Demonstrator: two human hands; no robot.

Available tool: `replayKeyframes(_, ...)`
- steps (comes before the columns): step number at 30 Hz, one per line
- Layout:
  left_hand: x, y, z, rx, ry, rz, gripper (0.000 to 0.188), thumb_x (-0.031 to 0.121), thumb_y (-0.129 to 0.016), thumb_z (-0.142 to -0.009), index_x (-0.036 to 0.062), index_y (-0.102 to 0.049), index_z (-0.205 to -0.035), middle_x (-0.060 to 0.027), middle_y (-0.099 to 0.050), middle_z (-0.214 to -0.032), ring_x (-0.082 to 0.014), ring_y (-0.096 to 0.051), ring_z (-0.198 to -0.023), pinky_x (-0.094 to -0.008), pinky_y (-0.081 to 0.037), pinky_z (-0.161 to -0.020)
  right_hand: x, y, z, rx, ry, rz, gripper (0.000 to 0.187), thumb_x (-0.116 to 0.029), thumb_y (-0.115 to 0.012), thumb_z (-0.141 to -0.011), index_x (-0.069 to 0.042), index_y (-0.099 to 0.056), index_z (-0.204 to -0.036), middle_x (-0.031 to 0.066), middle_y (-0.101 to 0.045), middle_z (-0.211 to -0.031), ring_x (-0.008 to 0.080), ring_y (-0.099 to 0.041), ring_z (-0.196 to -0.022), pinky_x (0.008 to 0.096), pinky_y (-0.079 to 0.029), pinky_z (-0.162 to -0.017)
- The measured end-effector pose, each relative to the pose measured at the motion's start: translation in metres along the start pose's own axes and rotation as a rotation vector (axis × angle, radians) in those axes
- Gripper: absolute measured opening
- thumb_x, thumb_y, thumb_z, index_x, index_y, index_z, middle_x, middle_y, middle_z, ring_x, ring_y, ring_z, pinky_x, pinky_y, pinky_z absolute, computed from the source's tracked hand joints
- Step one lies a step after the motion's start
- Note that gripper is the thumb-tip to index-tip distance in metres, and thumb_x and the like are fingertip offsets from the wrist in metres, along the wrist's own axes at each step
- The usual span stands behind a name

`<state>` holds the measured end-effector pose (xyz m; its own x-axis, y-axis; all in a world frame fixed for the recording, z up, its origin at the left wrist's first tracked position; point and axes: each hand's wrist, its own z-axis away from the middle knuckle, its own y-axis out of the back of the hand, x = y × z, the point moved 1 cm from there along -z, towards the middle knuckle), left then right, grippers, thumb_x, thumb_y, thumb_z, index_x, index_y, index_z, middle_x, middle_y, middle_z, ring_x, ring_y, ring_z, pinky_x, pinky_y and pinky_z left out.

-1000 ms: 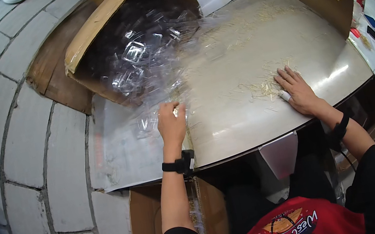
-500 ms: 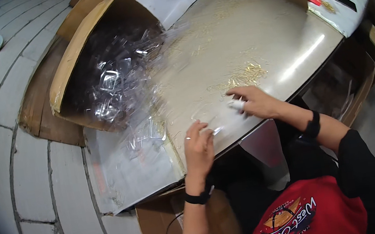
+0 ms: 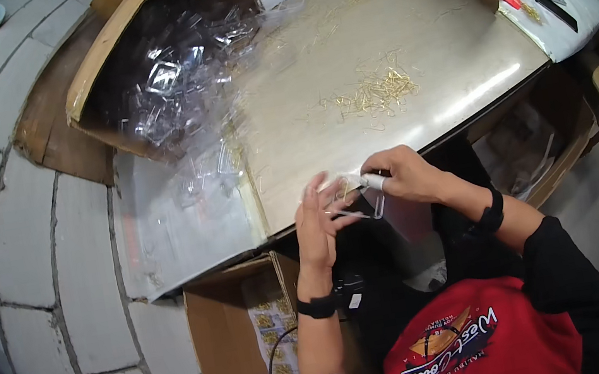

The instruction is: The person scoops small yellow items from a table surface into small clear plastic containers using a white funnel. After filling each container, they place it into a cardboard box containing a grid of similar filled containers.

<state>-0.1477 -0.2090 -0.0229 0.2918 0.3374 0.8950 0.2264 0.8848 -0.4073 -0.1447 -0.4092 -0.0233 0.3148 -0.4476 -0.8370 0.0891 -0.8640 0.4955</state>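
Both my hands meet over the near edge of the table. In my left hand, fingers partly blurred, is a small clear plastic piece shaped like a rounded frame. Against it my right hand closes in a pinch, a white wrap around one finger. A thin gold wire hook shows between the two hands; which fingers grip it is unclear. Beyond them a loose pile of gold wire hooks lies on the table.
A tipped cardboard box at the left spills many clear plastic pieces onto the table. Below the table's left part stands an open carton holding a sheet with gold pieces. A phone-like black slab lies at the far right.
My right hand has come away from beside the hook pile toward my left hand. Both hands are now together at the table's near edge, and the view has shifted.
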Motion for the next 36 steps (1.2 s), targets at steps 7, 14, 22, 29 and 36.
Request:
replayKeyframes(7,-0.033,-0.033,0.012,-0.042,0.061,0.138,0.044,0.031,-0.037,-0.099,-0.0051,-0.046,-0.122,-0.0196,-0.057,-0.113,-0.0313,-0.067,-0.088,-0.0326,-0.061,-0.057,-0.006,-0.002,0.035,0.263,0.318,0.437,0.026,-0.013,-0.066,-0.07,-0.006,-0.065,-0.095,0.0088,-0.062,-0.082,0.0262,-0.062,-0.072,0.0371,-0.049,-0.063)
replayKeyframes(14,-0.043,-0.041,0.021,0.053,0.049,0.146,0.038,0.03,-0.039,-0.099,-0.0031,-0.049,-0.114,-0.0189,-0.061,-0.102,-0.03,-0.068,-0.086,-0.0308,-0.059,-0.054,-0.002,0.006,0.036,0.189,0.524,0.499,0.018,-0.018,-0.065,-0.066,-0.007,-0.054,-0.075,0.0062,-0.054,-0.078,0.0229,-0.056,-0.074,0.0354,-0.047,-0.066)
replayKeyframes(22,-0.063,-0.011,0.077,0.118,0.067,0.094,0.035,0.028,-0.042,-0.098,-0.0015,-0.05,-0.114,-0.0268,-0.058,-0.117,-0.0369,-0.065,-0.096,-0.0343,-0.06,-0.06,0.056,0.066,-0.018,0.364,0.056,0.387,0.05,-0.032,-0.054,-0.092,0.001,-0.048,-0.129,0.0228,-0.049,-0.132,0.0347,-0.045,-0.125,0.04,-0.035,-0.106)
replayKeyframes(29,-0.171,0.024,0.079,0.263,0.376,0.076,0.037,0.028,-0.038,-0.098,-0.0012,-0.051,-0.116,-0.0222,-0.062,-0.111,-0.0338,-0.068,-0.088,-0.0342,-0.058,-0.059,0.1,0.074,-0.096,0.157,-0.154,0.675,0.056,-0.028,-0.045,-0.094,0.002,-0.033,-0.14,0.0263,-0.03,-0.145,0.0358,-0.028,-0.136,0.042,-0.025,-0.111)
replayKeyframes(36,-0.224,-0.025,0.041,0.298,0.315,0.231,0.044,0.034,-0.038,-0.097,-0.0035,-0.048,-0.118,-0.0156,-0.064,-0.101,-0.0336,-0.069,-0.085,-0.0317,-0.056,-0.057,0.047,-0.009,-0.017,0.178,0.028,0.798,0.054,-0.006,-0.049,-0.077,0.013,-0.042,-0.127,0.029,-0.041,-0.135,0.04,-0.033,-0.132,0.0428,-0.028,-0.11)
